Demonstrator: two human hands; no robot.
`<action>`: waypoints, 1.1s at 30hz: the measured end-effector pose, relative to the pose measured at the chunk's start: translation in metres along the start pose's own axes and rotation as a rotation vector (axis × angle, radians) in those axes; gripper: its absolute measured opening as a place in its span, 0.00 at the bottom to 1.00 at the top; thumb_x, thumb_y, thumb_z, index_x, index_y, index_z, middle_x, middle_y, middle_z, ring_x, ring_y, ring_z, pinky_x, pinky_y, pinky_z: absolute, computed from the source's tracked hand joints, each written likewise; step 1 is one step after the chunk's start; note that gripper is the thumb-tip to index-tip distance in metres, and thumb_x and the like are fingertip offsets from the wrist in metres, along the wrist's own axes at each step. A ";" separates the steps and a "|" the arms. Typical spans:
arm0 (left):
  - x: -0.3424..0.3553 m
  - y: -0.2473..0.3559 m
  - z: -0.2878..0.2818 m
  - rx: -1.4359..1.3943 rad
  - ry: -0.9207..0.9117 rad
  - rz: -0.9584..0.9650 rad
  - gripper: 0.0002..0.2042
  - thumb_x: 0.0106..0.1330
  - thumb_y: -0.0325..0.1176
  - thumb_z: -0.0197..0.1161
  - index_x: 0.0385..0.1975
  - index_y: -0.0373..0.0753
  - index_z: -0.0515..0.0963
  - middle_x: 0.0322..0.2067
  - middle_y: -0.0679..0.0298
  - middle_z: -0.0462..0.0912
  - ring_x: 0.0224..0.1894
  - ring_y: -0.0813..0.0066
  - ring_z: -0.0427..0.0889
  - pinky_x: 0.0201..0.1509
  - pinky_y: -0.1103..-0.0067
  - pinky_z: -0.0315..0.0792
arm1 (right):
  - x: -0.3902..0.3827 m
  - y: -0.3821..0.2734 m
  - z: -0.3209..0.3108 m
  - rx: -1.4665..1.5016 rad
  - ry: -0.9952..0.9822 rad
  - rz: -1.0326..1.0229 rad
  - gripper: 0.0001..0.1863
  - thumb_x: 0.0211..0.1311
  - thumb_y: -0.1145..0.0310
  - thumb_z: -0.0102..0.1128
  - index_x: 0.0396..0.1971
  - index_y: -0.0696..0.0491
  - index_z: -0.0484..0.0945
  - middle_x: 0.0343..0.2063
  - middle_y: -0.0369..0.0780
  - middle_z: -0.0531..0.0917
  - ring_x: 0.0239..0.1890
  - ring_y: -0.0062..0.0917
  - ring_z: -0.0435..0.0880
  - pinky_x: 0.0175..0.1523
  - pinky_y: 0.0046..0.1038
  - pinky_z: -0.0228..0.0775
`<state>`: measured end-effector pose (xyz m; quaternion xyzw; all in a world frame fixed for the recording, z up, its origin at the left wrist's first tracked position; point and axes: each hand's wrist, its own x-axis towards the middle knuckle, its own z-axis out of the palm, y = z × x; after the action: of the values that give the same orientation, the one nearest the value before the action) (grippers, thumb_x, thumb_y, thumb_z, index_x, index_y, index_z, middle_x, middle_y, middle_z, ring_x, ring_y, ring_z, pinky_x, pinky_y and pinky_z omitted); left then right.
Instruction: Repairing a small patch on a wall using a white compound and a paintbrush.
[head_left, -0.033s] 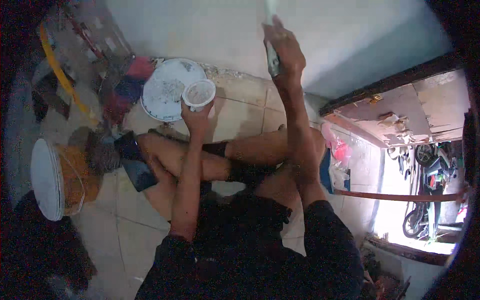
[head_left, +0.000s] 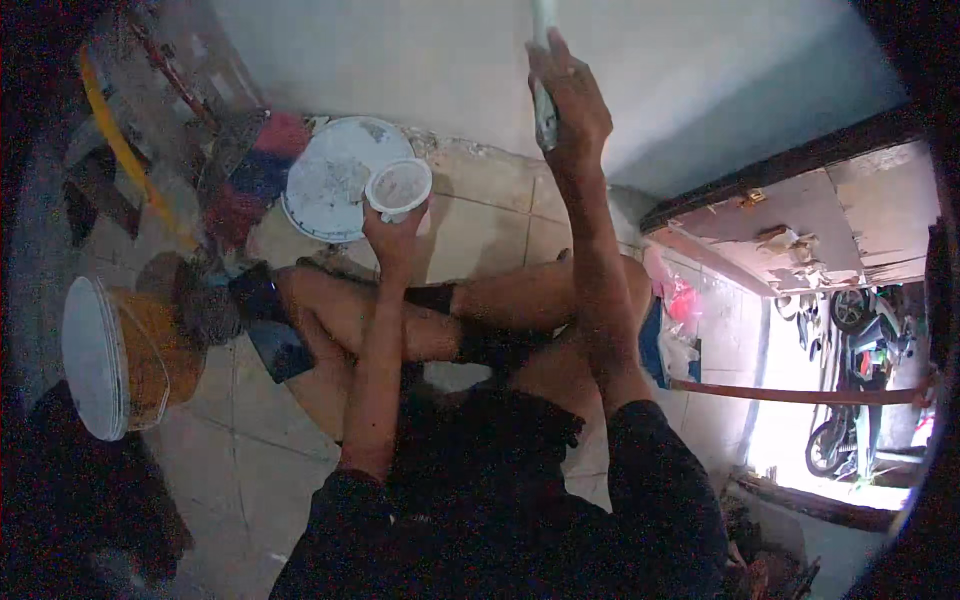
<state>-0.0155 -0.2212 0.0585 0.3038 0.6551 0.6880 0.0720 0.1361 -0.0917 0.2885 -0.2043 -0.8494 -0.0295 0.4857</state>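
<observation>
My left hand [head_left: 392, 235] grips a small white plastic tub [head_left: 398, 186] with pale grey material inside, held over a large round white lid [head_left: 326, 165] on the tiles. The lid has dark specks and smudges. My right hand [head_left: 572, 105] is raised in front of the pale wall [head_left: 400, 50], fingers closed around a long, light-coloured tool [head_left: 543, 20]. The tool's upper end runs out of the picture, and I cannot tell whether it touches the wall.
An orange bucket [head_left: 150, 350] with a white lid stands left, near a yellow strip [head_left: 120, 130] and coloured cloths [head_left: 250, 175]. At right are a damaged door [head_left: 800, 190], pink plastic bags [head_left: 678, 300] and a doorway showing a motorbike [head_left: 855, 380]. My crossed legs occupy the middle.
</observation>
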 end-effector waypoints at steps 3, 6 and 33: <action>0.002 0.035 0.000 -0.132 -0.066 -0.083 0.36 0.44 0.36 0.81 0.54 0.33 0.71 0.48 0.55 0.80 0.50 0.62 0.80 0.55 0.67 0.74 | -0.026 0.017 0.023 -0.089 -0.074 0.047 0.25 0.57 0.80 0.56 0.56 0.50 0.76 0.53 0.44 0.80 0.52 0.37 0.82 0.55 0.32 0.76; 0.005 0.019 -0.015 -0.092 -0.032 -0.058 0.36 0.44 0.35 0.81 0.54 0.33 0.70 0.48 0.55 0.80 0.50 0.62 0.79 0.55 0.67 0.73 | -0.094 0.023 0.088 -0.107 -0.479 0.100 0.29 0.56 0.80 0.52 0.60 0.47 0.73 0.59 0.47 0.75 0.55 0.40 0.78 0.56 0.36 0.75; 0.002 0.022 -0.007 -0.128 -0.059 -0.067 0.38 0.46 0.34 0.80 0.58 0.32 0.67 0.52 0.54 0.78 0.53 0.60 0.78 0.56 0.65 0.73 | -0.041 0.025 0.058 -0.048 -0.501 0.142 0.29 0.61 0.75 0.52 0.64 0.47 0.67 0.66 0.47 0.67 0.57 0.41 0.76 0.54 0.40 0.75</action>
<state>-0.0141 -0.2293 0.0803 0.2967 0.6171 0.7164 0.1338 0.1160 -0.0674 0.2201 -0.2758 -0.9257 0.0362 0.2563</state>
